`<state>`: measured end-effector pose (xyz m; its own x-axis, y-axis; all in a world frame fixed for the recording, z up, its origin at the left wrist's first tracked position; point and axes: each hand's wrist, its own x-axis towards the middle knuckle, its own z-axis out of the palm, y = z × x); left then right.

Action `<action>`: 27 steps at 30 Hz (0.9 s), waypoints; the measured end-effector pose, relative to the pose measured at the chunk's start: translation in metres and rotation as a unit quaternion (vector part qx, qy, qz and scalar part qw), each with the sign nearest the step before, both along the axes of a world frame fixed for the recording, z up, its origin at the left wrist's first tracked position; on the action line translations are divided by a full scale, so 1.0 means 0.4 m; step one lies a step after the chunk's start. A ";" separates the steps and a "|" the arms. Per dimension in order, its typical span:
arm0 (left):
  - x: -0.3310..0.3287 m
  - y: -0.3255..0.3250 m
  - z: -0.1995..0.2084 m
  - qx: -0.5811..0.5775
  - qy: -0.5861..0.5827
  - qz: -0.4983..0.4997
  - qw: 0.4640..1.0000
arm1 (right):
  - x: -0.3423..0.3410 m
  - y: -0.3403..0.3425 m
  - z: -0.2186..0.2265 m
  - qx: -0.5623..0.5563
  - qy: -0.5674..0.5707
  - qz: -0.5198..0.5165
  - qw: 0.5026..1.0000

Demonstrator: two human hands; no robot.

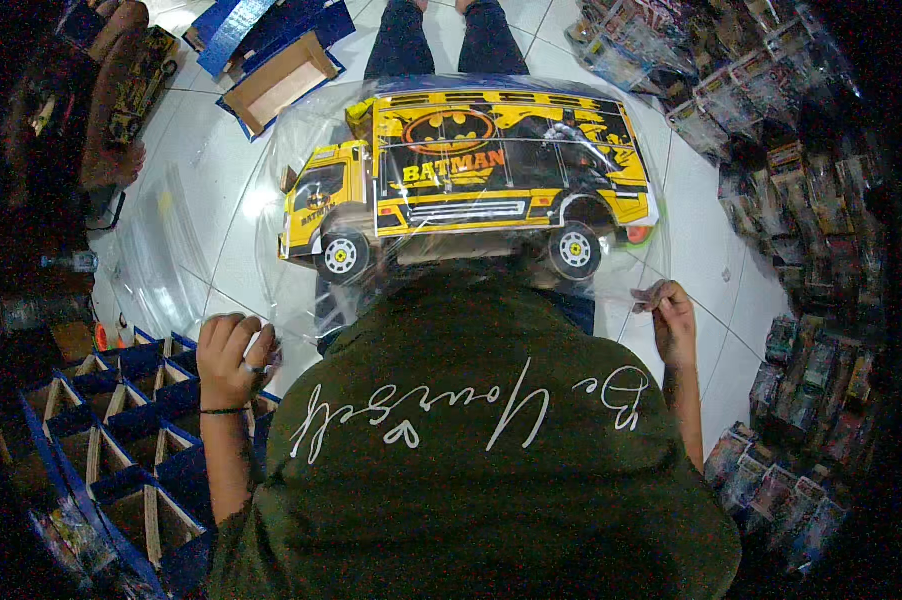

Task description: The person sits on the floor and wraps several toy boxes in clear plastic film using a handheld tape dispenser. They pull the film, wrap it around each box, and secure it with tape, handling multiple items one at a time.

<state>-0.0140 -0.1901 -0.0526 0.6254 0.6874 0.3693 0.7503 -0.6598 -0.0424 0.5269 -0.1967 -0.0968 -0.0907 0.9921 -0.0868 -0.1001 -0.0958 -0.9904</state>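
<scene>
A large toy truck (511, 160), yellow and black with printed sides and white-rimmed wheels, lies in front of me beside my outstretched legs. Glossy clear plastic wrap (649, 130) surrounds it and spreads past its edges. My left hand (233, 352), with a ring and a dark wristband, is closed near the wrap's lower left side; a small dark bit shows by its fingertips, too unclear to name. On the other side my right hand (674, 312) is closed in a pinch near the wrap's lower right edge. What its fingers pinch is too small to make out.
A blue box with cardboard dividers (111, 455) stands at my left. Blue cartons (276, 85) lie at the upper left, near clear plastic sheets (161, 250). Another person's hand (121, 165) is at far left. Wrapped toy vehicles (806, 375) are stacked along the right.
</scene>
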 end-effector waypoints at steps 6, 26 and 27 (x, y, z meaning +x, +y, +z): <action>-0.015 -0.053 -0.048 0.064 -0.021 0.047 0.997 | -0.057 -0.024 -0.044 0.068 -0.192 -0.034 0.978; -0.042 0.343 0.231 -0.032 -0.504 0.217 0.835 | -0.115 0.407 0.462 0.186 0.008 -0.206 0.961; -0.042 0.352 0.224 -0.025 -0.500 0.202 0.842 | -0.117 0.391 0.444 0.167 0.011 -0.196 0.966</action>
<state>-0.0310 -0.0493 0.0370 -0.2698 0.7993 0.5370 0.5575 -0.3250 0.7639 0.4801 -0.0402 0.0807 0.2992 0.9231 0.2416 -0.0844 0.2778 -0.9569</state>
